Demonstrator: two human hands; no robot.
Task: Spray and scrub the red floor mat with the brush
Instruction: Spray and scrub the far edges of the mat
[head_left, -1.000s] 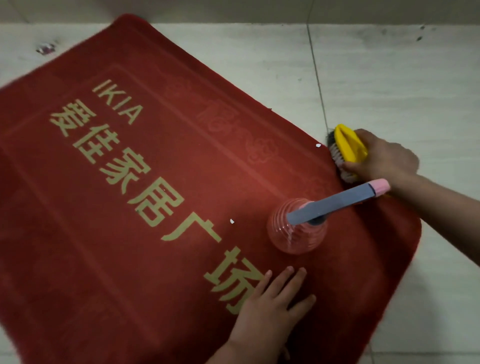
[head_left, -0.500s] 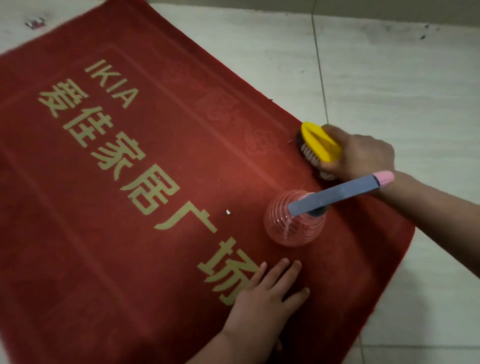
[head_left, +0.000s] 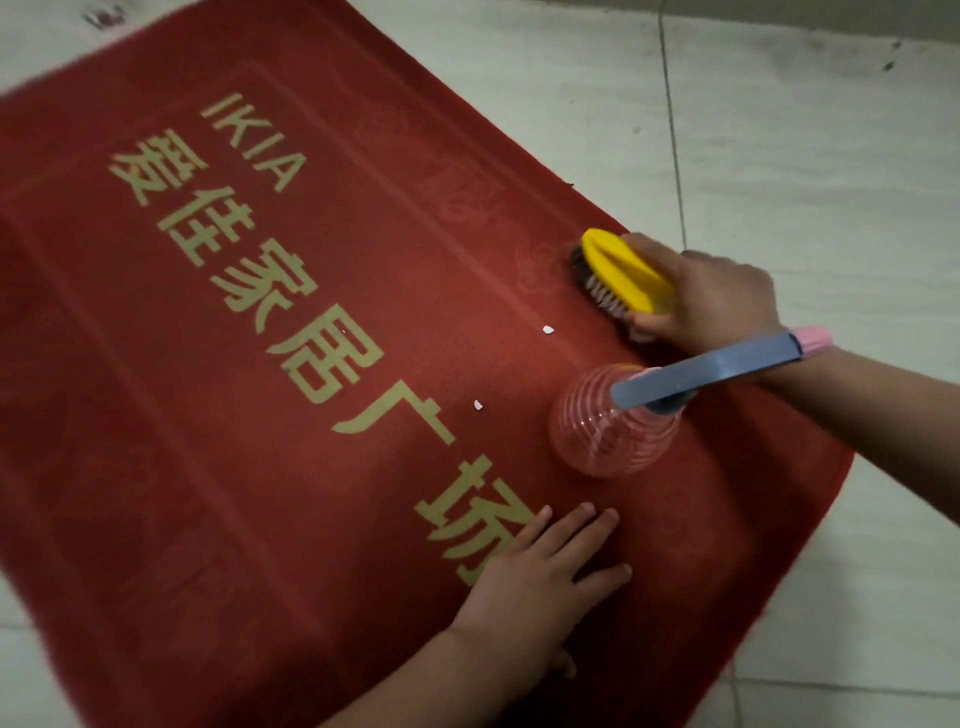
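Right grip (head_left: 722, 296) clamped the brush (head_left: 623, 275) at the mat (head_left: 208, 415) edge; left grip (head_left: 535, 582), spread flat, pinned it; short firm strokes seemed best.

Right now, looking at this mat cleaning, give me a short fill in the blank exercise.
1. The right hand grips a brush with a ____ back.
2. The left hand lies flat on the ____ floor mat.
3. The clear spray bottle has a long grey head ending in a ____ tip.
Missing words: yellow; red; pink.
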